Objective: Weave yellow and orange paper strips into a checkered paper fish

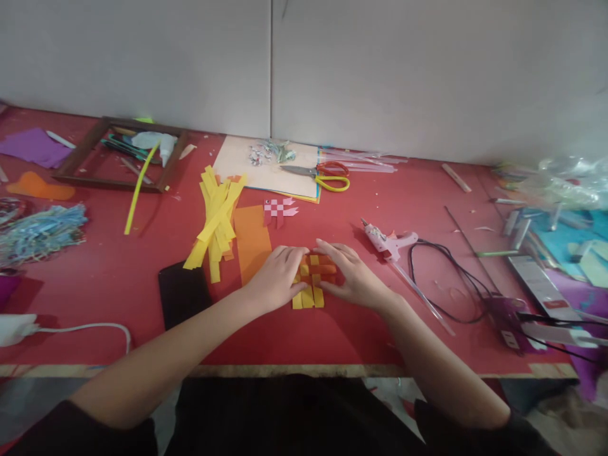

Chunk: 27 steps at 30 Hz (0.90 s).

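A small woven piece of yellow and orange paper strips (308,296) lies on the red table between my hands. My left hand (277,278) is at its left side, thumb and fingers curved round the edge. On the other side, my right hand (352,273) has its thumb and fingers spread apart over the orange strip ends. Both hands touch the woven paper. Just beyond them lies a pink and white woven paper fish (279,210). An orange sheet (253,237) and a pile of yellow strips (217,218) lie to the left.
Red-and-yellow-handled scissors (327,175) rest on pale sheets (232,161) at the back. A pink glue gun (389,242) with a black cable is at right. A black phone-like slab (183,292) lies by my left forearm. A wooden frame (107,183) holds pens and a bottle.
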### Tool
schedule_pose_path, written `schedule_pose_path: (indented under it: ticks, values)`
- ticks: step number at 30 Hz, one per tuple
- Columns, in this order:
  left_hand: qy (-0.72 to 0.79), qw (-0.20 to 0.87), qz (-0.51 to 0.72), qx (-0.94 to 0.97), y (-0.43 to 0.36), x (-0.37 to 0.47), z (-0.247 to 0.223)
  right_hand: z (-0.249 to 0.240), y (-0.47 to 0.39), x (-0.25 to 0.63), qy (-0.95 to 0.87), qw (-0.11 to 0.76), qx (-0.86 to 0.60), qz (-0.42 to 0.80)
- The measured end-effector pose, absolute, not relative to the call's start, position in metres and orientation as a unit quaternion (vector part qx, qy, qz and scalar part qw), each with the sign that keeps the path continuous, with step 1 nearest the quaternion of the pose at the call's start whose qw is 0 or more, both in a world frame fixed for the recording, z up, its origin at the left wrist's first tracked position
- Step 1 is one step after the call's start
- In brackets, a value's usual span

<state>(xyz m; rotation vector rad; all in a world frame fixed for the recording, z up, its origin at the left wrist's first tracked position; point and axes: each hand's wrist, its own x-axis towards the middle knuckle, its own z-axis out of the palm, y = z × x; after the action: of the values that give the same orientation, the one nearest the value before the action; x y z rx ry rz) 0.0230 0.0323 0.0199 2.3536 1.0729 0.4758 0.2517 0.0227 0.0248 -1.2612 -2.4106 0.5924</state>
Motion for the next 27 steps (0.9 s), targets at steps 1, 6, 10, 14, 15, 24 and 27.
schedule_pose_path:
  ticks: [1, 6, 10, 14, 15, 24, 27]
  values:
    - [0.395, 0.251, 0.177, 0.866, 0.0324, 0.0232, 0.0201, 0.0245, 0.0229, 0.2518, -0.852, 0.173, -0.447, 0.209]
    - [0.397, 0.243, 0.181, 0.866, 0.0335, 0.0237, 0.0202, 0.0223, 0.0232, 0.2515, -0.86, 0.157, -0.444, 0.195]
    - [0.393, 0.237, 0.181, 0.87, 0.0338, 0.0249, 0.0195, 0.0211, 0.0238, 0.2509, -0.861, 0.165, -0.447, 0.177]
    - [0.393, 0.233, 0.183, 0.87, 0.0329, 0.0255, 0.0204, 0.0189, 0.0256, 0.2522, -0.857, 0.187, -0.45, 0.171]
    - [0.396, 0.234, 0.184, 0.869, 0.0328, 0.0253, 0.0209, 0.0182, 0.026, 0.2527, -0.854, 0.193, -0.451, 0.172]
    - [0.422, 0.251, 0.188, 0.851, 0.0362, 0.0251, 0.0203, 0.0167, 0.0278, 0.2527, -0.841, 0.196, -0.458, 0.211]
    - [0.422, 0.255, 0.19, 0.849, 0.038, 0.0251, 0.0188, 0.022, 0.0289, 0.2488, -0.842, 0.202, -0.454, 0.209]
